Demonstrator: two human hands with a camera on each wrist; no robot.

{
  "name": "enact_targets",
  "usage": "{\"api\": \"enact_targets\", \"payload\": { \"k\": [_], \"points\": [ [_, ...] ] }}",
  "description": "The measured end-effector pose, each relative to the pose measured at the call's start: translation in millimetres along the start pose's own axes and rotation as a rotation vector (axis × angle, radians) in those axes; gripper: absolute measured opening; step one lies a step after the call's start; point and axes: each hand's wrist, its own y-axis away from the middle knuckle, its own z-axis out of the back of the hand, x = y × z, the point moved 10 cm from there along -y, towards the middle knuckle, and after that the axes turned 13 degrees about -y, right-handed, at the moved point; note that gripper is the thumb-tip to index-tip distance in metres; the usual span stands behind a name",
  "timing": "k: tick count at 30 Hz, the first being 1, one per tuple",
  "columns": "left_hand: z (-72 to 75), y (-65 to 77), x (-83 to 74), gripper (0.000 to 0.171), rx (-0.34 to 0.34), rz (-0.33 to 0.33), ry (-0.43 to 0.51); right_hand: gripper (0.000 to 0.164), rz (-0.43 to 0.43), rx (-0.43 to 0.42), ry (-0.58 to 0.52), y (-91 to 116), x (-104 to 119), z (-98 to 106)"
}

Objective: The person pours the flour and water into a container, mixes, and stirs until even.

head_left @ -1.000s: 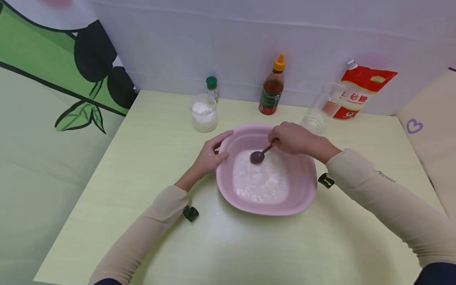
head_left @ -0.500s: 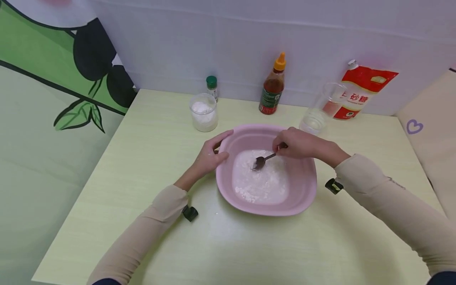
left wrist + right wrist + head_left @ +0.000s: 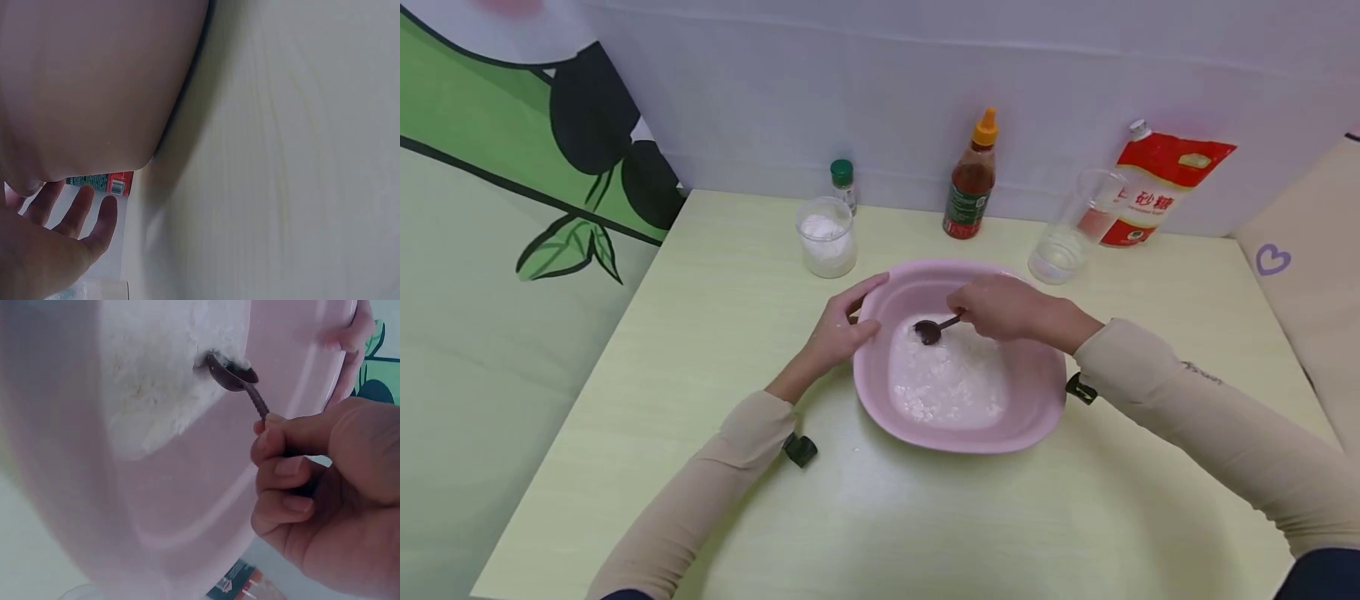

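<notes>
A pink plastic basin (image 3: 958,442) stands on the table, holding a white, lumpy, wet mixture (image 3: 947,383). My left hand (image 3: 838,333) holds the basin's left rim between thumb and forefinger; in the left wrist view its other fingers (image 3: 103,225) spread beside the basin wall. In my right hand (image 3: 1007,307) is the handle of a small dark brown spoon (image 3: 928,332), pinched between thumb and fingers. The spoon's bowl sits at the far left part of the mixture, and the right wrist view shows white stuff clinging to the spoon (image 3: 234,375).
Behind the basin stand a clear cup of white powder (image 3: 827,242), a green-capped jar (image 3: 843,183) and a sauce bottle (image 3: 970,183) with an orange tip. To the right are a clear cup (image 3: 1060,250) and a red-and-white sugar pouch (image 3: 1146,196) against the wall cloth.
My right hand shifted right and nearer with the spoon, then back left, carrying the spoon to the mixture's far left part. The left hand stays at the rim.
</notes>
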Motion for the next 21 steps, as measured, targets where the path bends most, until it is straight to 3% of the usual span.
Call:
{"api": "enact_targets", "payload": {
  "k": [5,8,12,16,21],
  "points": [
    [-0.1,0.2,-2.2,0.072,-0.003,0.004,-0.012,0.009,0.133,0.102,-0.049,5.1,24.2,-14.9],
    [-0.6,-0.1,-2.6,0.072,0.002,0.007,-0.015,0.011,0.122,0.182,-0.083,14.0,27.3,-20.3],
    [-0.3,-0.4,-1.7,0.073,0.004,0.028,-0.012,0.014,0.008,0.196,-0.057,26.0,14.1,-11.5],
    [0.6,-0.2,-1.8,0.073,-0.001,0.037,-0.011,0.017,-0.138,0.121,-0.007,31.6,-10.5,4.8],
    [-0.3,-0.2,-1.2,0.074,0.004,0.039,-0.02,0.016,-0.181,0.05,0.038,24.9,-26.3,10.3]
  ]
}}
